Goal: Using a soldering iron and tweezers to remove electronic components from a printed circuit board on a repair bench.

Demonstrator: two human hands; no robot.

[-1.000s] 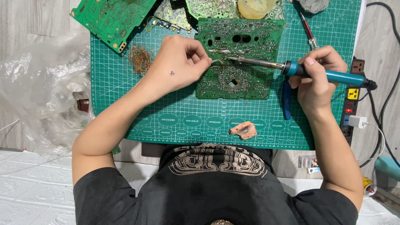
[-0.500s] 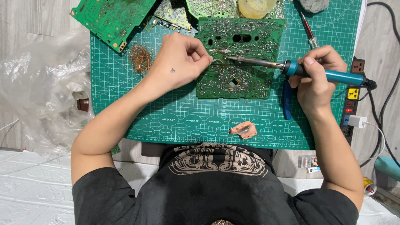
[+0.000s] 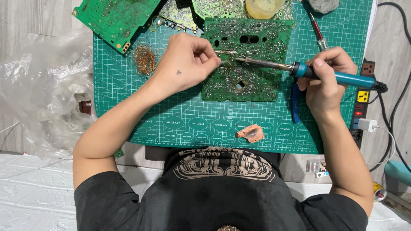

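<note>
Left hand [image 3: 184,64]: grip pinched shut on something thin, too small to make out, at the left edge of the green rectangular printed circuit board [image 3: 244,60] lying near the far edge of the green gridded cutting mat [image 3: 192,115] on the desk. Right hand [image 3: 327,79]: grip closed round the blue-handled soldering iron [image 3: 308,72]. Iron's long axis runs right to left; its tip meets the left pinch over the board.

Small change at the soldering point over one second.
The left forearm [image 3: 115,128] and elbow have drifted slightly toward 9 o'clock. The left hand [image 3: 185,66] has edged a touch toward 3 o'clock, its fingertips [image 3: 216,62] now closer to the soldering iron [image 3: 299,69] tip.
</note>
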